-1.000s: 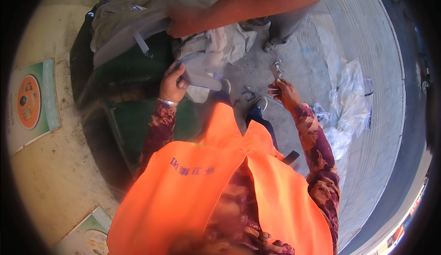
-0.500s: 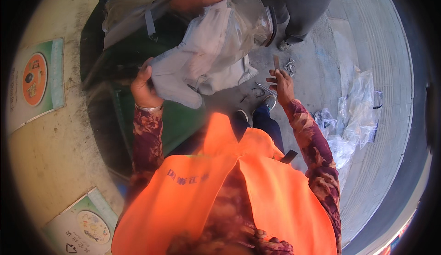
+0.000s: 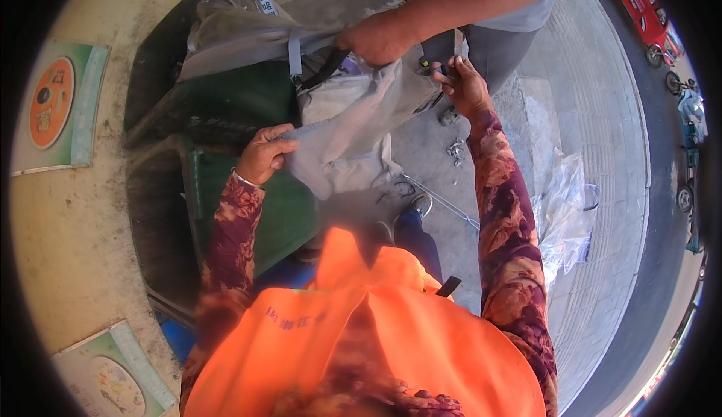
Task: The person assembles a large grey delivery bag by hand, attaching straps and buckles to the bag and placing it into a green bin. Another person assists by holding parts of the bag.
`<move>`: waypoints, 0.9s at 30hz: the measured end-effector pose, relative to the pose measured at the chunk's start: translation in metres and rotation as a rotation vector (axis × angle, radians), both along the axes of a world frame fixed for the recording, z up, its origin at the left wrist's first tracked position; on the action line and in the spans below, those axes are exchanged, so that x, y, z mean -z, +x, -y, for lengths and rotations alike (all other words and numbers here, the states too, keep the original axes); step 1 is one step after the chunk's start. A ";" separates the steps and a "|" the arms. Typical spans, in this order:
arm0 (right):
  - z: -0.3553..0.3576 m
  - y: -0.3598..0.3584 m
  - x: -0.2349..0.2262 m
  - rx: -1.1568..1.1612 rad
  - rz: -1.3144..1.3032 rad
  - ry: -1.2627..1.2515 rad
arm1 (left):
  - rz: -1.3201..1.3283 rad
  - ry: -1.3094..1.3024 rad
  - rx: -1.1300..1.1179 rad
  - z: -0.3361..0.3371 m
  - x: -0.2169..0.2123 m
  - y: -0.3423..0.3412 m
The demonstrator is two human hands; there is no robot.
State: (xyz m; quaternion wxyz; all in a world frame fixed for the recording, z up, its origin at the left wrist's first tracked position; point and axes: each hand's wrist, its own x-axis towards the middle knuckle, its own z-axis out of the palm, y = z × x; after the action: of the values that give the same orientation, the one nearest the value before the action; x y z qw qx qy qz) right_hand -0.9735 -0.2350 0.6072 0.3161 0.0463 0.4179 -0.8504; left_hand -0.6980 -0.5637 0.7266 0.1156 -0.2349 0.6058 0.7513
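Near the middle, my left hand (image 3: pixel 267 154) pinches the edge of a pale grey, partly see-through bag (image 3: pixel 350 135) hanging slack. My right hand (image 3: pixel 468 87) is raised at the bag's far right side, fingers closed around a narrow flat strip (image 3: pixel 458 43) that sticks up; its kind is unclear. Between my hands, a co-worker's hand (image 3: pixel 380 37) grips the bag's upper part by a dark band (image 3: pixel 325 69). A second grey bag (image 3: pixel 241 30) with a light strap drapes over the green bin (image 3: pixel 241 101) at the left.
Crumpled clear plastic (image 3: pixel 564 210) lies on the pavement at right. A small metal bundle (image 3: pixel 456 151) and a thin cord (image 3: pixel 444 204) are on the ground near my shoe (image 3: pixel 423 205). A co-worker in grey (image 3: pixel 496 26) stands opposite. A yellowish wall (image 3: pixel 105 229) bounds the left.
My right hand has moved up and away with the strip, to the bag's side. The co-worker's arm has shifted right, its hand now visible on the bag. My left hand has changed its hold.
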 end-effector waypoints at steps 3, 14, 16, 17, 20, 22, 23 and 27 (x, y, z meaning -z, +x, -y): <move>-0.012 0.032 0.011 -0.001 -0.069 0.022 | 0.034 -0.324 0.013 0.024 0.008 -0.014; -0.027 0.186 0.019 0.248 0.331 -0.073 | -0.622 -1.410 -0.270 -0.102 0.032 -0.025; -0.031 0.193 0.024 0.264 0.352 -0.086 | -0.629 -1.176 -0.037 -0.156 0.034 -0.009; -0.034 0.195 0.027 0.264 0.378 -0.083 | -0.550 -1.054 -0.020 -0.184 0.040 -0.008; -0.047 0.198 0.038 0.220 0.394 -0.106 | -0.032 -0.863 0.183 -0.223 0.078 -0.045; -0.054 0.197 0.044 0.213 0.407 -0.102 | 0.316 -0.700 0.218 -0.231 0.113 -0.080; -0.055 0.195 0.047 0.221 0.419 -0.089 | 0.325 -0.762 0.248 -0.232 0.130 -0.089; -0.056 0.188 0.052 0.120 0.448 0.003 | 0.314 -0.903 0.193 -0.229 0.181 -0.092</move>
State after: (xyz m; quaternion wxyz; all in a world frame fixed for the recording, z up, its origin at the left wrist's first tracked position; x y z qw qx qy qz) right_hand -0.7852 -0.1786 0.5548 0.3496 0.2591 0.3351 -0.8357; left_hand -0.7903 -0.3346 0.5459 0.1612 -0.3150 0.8655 0.3546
